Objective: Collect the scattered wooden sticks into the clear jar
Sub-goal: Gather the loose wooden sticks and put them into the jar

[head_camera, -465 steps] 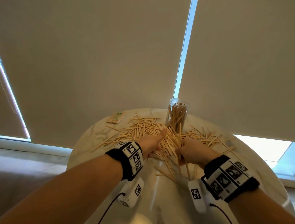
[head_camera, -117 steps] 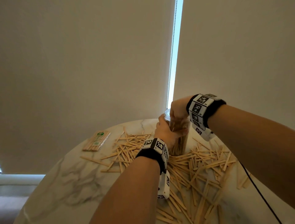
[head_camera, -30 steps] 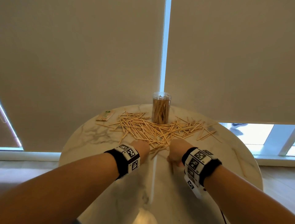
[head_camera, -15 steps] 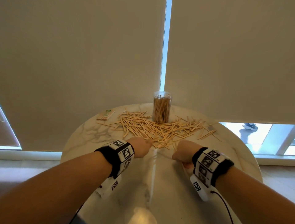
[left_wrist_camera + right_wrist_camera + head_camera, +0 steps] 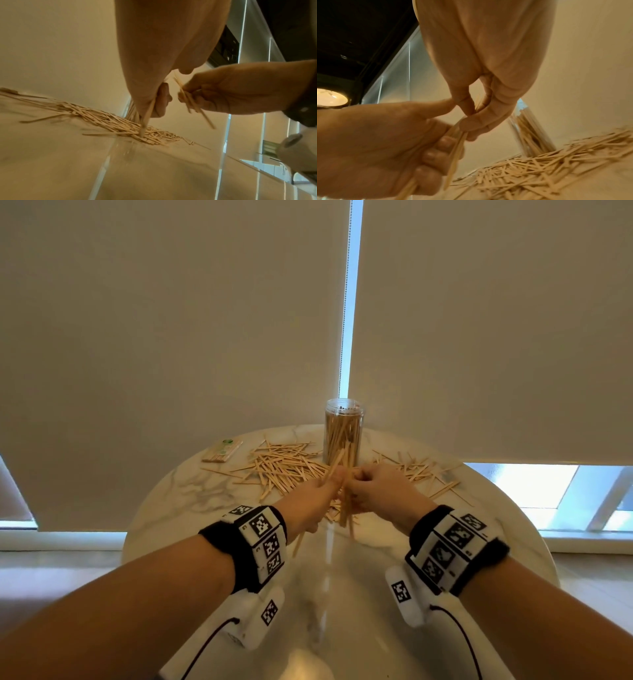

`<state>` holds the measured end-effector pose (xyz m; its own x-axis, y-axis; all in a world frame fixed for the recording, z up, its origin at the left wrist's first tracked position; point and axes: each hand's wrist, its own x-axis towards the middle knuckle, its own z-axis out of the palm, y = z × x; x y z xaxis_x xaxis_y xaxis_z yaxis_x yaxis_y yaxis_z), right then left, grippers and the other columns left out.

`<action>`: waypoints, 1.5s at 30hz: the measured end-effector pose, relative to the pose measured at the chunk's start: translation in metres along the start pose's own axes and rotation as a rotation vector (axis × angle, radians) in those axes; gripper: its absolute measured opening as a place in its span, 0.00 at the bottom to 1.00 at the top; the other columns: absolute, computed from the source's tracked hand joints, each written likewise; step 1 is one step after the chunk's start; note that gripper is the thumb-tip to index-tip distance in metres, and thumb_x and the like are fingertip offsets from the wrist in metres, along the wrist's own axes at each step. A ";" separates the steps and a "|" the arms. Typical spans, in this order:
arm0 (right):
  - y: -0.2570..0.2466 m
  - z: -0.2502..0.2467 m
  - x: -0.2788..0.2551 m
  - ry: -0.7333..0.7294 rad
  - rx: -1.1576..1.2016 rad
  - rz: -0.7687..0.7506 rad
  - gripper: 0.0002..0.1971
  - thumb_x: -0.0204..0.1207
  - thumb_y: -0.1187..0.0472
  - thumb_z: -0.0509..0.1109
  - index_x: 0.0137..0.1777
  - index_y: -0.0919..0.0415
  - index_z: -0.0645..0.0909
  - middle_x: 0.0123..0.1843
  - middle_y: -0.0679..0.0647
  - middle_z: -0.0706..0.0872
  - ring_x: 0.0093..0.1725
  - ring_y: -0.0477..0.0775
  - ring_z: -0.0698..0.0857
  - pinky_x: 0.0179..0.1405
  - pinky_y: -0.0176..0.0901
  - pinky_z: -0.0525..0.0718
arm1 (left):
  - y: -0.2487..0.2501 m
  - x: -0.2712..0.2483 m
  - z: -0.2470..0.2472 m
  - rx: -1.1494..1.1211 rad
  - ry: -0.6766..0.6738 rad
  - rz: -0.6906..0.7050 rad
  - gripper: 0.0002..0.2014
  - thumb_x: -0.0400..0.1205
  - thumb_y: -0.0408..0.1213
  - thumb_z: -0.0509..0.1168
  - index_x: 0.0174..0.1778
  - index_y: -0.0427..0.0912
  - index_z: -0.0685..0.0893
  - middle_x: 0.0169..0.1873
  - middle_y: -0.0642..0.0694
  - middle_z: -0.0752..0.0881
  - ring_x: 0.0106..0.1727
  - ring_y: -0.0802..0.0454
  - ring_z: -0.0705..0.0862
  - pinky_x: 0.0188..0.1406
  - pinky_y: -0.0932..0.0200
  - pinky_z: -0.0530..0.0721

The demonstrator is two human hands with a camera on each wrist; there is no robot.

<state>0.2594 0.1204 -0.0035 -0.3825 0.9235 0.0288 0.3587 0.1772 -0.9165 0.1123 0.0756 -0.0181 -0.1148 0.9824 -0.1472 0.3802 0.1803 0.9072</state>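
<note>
Wooden sticks (image 5: 346, 508) are pinched upright by both hands: left hand (image 5: 310, 501) and right hand (image 5: 383, 491), fingers curled round them. Square the ends before lifting toward the clear jar (image 5: 343, 436) at twelve o'clock; loose sticks (image 5: 284, 467) remain at eleven.

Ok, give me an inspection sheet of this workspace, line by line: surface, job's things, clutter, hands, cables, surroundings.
Surface: round white marble-look table, glossy.
Job's things: clear cylindrical plastic jar upright at the far edge, holding many sticks, no lid on it; thin pale wooden sticks scattered either side of it.
Clutter: small wrapped packet of sticks at far left.
Hands: left hand grips a bundle of sticks; right hand grips sticks too; both close together above the pile.
Cables: thin black cables hang from the wrist cameras.
Surroundings: beige roller blinds nearly down, daylight at gaps.
</note>
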 end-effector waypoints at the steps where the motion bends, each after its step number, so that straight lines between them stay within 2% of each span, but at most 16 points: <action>1: -0.002 0.005 0.000 -0.008 0.044 -0.021 0.08 0.81 0.65 0.71 0.53 0.70 0.87 0.46 0.63 0.93 0.45 0.58 0.94 0.49 0.53 0.93 | 0.002 -0.002 0.003 -0.025 -0.018 0.042 0.35 0.83 0.70 0.48 0.67 0.45 0.80 0.41 0.42 0.83 0.35 0.55 0.74 0.33 0.57 0.76; 4: -0.005 0.013 -0.001 -0.002 0.151 -0.062 0.06 0.81 0.66 0.71 0.54 0.65 0.90 0.44 0.57 0.94 0.43 0.52 0.94 0.43 0.42 0.92 | 0.003 -0.005 0.006 -0.089 0.037 0.114 0.28 0.89 0.62 0.47 0.72 0.47 0.79 0.42 0.48 0.83 0.37 0.53 0.79 0.35 0.57 0.77; 6: -0.007 0.015 -0.002 0.007 0.126 -0.080 0.06 0.81 0.64 0.73 0.52 0.62 0.91 0.43 0.54 0.94 0.42 0.48 0.93 0.39 0.35 0.89 | 0.001 -0.005 0.005 -0.093 0.066 0.121 0.25 0.91 0.58 0.46 0.77 0.51 0.76 0.53 0.47 0.86 0.49 0.49 0.85 0.41 0.56 0.80; 8: -0.009 0.014 -0.003 -0.032 0.111 -0.068 0.07 0.80 0.62 0.74 0.53 0.63 0.92 0.45 0.56 0.94 0.46 0.51 0.93 0.45 0.38 0.91 | -0.002 -0.007 0.002 -0.117 0.064 0.102 0.25 0.91 0.58 0.46 0.77 0.52 0.77 0.61 0.46 0.87 0.56 0.48 0.85 0.45 0.54 0.81; 11: -0.018 0.007 -0.005 -0.097 -0.009 -0.050 0.07 0.79 0.62 0.75 0.50 0.66 0.92 0.43 0.58 0.94 0.45 0.55 0.94 0.50 0.45 0.92 | -0.006 -0.011 0.000 -0.256 0.036 0.056 0.23 0.91 0.56 0.48 0.69 0.50 0.82 0.53 0.44 0.91 0.56 0.45 0.89 0.52 0.48 0.85; 15: -0.036 -0.007 -0.008 -0.069 -0.204 -0.080 0.05 0.75 0.60 0.78 0.45 0.61 0.93 0.36 0.54 0.94 0.38 0.51 0.93 0.42 0.40 0.92 | 0.001 -0.014 0.002 -0.511 -0.111 0.048 0.22 0.93 0.52 0.48 0.67 0.45 0.83 0.43 0.39 0.90 0.45 0.42 0.91 0.57 0.39 0.89; 19: -0.049 -0.023 -0.006 0.086 -0.186 -0.053 0.09 0.79 0.58 0.73 0.47 0.65 0.89 0.36 0.56 0.93 0.30 0.51 0.89 0.33 0.41 0.89 | 0.012 -0.012 0.008 -0.634 -0.032 0.033 0.18 0.94 0.46 0.49 0.56 0.37 0.79 0.26 0.47 0.77 0.27 0.51 0.79 0.40 0.48 0.89; 21: -0.055 -0.031 -0.001 0.220 -0.171 -0.052 0.11 0.83 0.53 0.68 0.52 0.62 0.85 0.41 0.55 0.91 0.35 0.51 0.89 0.38 0.45 0.90 | 0.012 -0.013 0.012 -0.578 -0.004 0.025 0.17 0.93 0.47 0.50 0.50 0.39 0.77 0.24 0.51 0.71 0.22 0.56 0.70 0.27 0.57 0.80; 24: -0.058 -0.030 0.004 0.259 -0.258 -0.106 0.13 0.86 0.47 0.61 0.57 0.54 0.81 0.49 0.50 0.87 0.48 0.51 0.88 0.51 0.51 0.88 | 0.011 -0.016 0.022 -0.390 -0.045 0.069 0.19 0.91 0.54 0.52 0.46 0.43 0.77 0.26 0.52 0.70 0.23 0.57 0.67 0.23 0.61 0.71; 27: -0.052 -0.020 0.006 0.181 -0.330 -0.124 0.19 0.89 0.51 0.56 0.51 0.59 0.86 0.43 0.52 0.87 0.41 0.50 0.85 0.39 0.45 0.81 | 0.013 -0.018 0.033 -0.268 -0.142 0.093 0.21 0.88 0.59 0.55 0.44 0.44 0.76 0.27 0.51 0.71 0.25 0.56 0.69 0.26 0.60 0.73; 30: -0.042 -0.015 0.004 0.052 -0.331 -0.072 0.21 0.88 0.58 0.55 0.46 0.65 0.88 0.40 0.56 0.90 0.37 0.51 0.87 0.38 0.42 0.83 | 0.010 -0.019 0.039 -0.304 -0.241 0.056 0.18 0.90 0.53 0.57 0.44 0.42 0.75 0.25 0.50 0.72 0.22 0.55 0.69 0.27 0.57 0.76; 35: -0.015 -0.037 0.010 0.091 -0.095 0.075 0.27 0.88 0.41 0.56 0.53 0.63 0.87 0.49 0.61 0.92 0.47 0.59 0.90 0.56 0.55 0.89 | 0.000 -0.010 0.030 -0.295 -0.141 0.002 0.15 0.91 0.51 0.55 0.50 0.43 0.76 0.29 0.50 0.71 0.22 0.58 0.65 0.21 0.62 0.67; 38: 0.017 -0.083 0.014 0.213 -0.392 0.235 0.23 0.86 0.49 0.62 0.61 0.70 0.85 0.58 0.66 0.90 0.53 0.64 0.89 0.61 0.58 0.87 | -0.010 0.010 0.001 -0.213 -0.004 -0.011 0.17 0.89 0.54 0.58 0.54 0.41 0.77 0.32 0.48 0.72 0.23 0.57 0.65 0.20 0.62 0.67; 41: 0.048 -0.125 0.006 0.213 -0.787 0.429 0.19 0.86 0.58 0.64 0.71 0.67 0.79 0.70 0.62 0.83 0.69 0.61 0.82 0.67 0.48 0.80 | -0.021 0.027 -0.038 -0.034 0.148 -0.029 0.16 0.88 0.52 0.61 0.56 0.41 0.80 0.36 0.44 0.78 0.23 0.55 0.67 0.19 0.62 0.69; 44: 0.077 -0.145 -0.002 0.187 -0.984 0.599 0.21 0.88 0.57 0.63 0.78 0.63 0.74 0.78 0.59 0.77 0.77 0.57 0.76 0.74 0.45 0.73 | -0.037 0.037 -0.074 0.319 0.152 -0.068 0.09 0.85 0.50 0.68 0.51 0.49 0.80 0.43 0.40 0.84 0.27 0.49 0.74 0.26 0.59 0.73; 45: 0.087 -0.147 -0.002 0.156 -1.040 0.632 0.22 0.88 0.55 0.63 0.79 0.63 0.73 0.79 0.58 0.76 0.78 0.57 0.75 0.75 0.45 0.72 | -0.042 0.040 -0.083 0.417 0.150 -0.094 0.12 0.83 0.49 0.70 0.56 0.46 0.82 0.45 0.40 0.86 0.30 0.46 0.78 0.28 0.57 0.75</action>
<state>0.4164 0.1841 -0.0241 0.1851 0.9638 -0.1921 0.9802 -0.1949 -0.0336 0.0154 0.1038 -0.0293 -0.2863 0.9487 -0.1345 0.6957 0.3023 0.6516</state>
